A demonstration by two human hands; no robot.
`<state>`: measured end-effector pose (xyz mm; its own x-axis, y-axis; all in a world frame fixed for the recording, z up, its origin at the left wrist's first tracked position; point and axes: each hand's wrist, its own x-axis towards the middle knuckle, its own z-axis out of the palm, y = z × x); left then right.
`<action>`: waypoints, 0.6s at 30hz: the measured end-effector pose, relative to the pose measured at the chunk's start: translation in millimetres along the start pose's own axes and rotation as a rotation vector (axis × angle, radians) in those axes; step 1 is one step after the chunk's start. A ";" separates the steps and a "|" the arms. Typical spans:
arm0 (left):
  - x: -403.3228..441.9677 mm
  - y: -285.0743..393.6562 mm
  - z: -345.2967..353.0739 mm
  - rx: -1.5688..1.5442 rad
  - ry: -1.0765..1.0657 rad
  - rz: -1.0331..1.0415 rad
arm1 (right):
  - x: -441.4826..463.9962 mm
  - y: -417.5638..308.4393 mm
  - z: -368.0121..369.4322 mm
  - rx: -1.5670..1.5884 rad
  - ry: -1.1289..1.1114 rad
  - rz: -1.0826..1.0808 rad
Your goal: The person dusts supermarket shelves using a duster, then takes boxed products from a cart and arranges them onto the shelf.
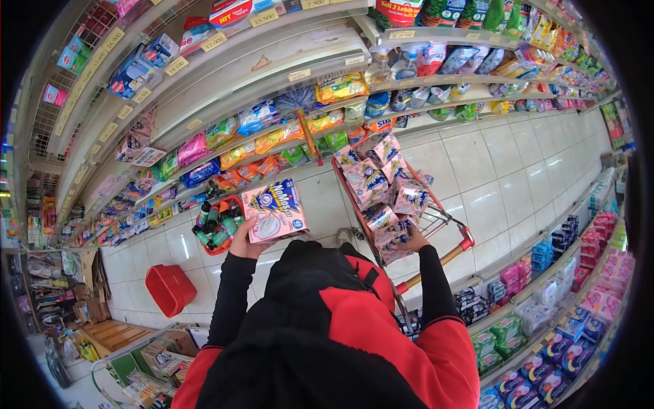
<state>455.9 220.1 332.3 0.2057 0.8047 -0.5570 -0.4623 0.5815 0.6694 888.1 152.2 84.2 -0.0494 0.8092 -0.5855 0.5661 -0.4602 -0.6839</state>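
My left hand (244,240) grips the lower left edge of a pink NoMos box (275,210), its printed front turned up toward me. The box is held above the floor, in front of the shelves. On the right, my right hand (413,241) is closed at the side of a pink NoMos pack (393,236) at the near end of a shopping cart; its fingers are partly hidden. Several more pink NoMos packs (366,181) are piled in the cart (459,247), which has a red and tan handle.
A red basket (217,251) of dark and green bottles stands on the tiled floor beside my left hand. Farther left is another red basket (170,290). Stocked shelves with price tags (300,74) curve along the front, and packaged goods (507,327) line the right.
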 end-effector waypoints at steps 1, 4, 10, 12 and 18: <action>-4.4 2.2 1.0 -0.012 0.016 0.014 | 3.3 5.3 4.3 0.051 -0.015 0.046; -12.0 1.5 -10.9 -0.017 0.077 0.018 | 5.2 9.0 9.5 -0.155 0.058 0.111; -13.4 3.4 -24.2 -0.028 0.098 0.040 | 3.6 2.2 8.1 -0.360 0.090 0.128; -10.0 3.5 -33.5 -0.099 0.071 0.066 | 8.9 10.4 11.6 -0.273 0.061 0.020; -12.8 22.7 -61.0 -0.145 0.124 0.096 | -13.6 -10.2 3.0 0.156 0.063 -0.026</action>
<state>390.1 215.6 324.6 0.0513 0.8293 -0.5565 -0.5954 0.4727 0.6496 880.6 144.8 97.8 -0.0081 0.8406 -0.5415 0.4302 -0.4859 -0.7608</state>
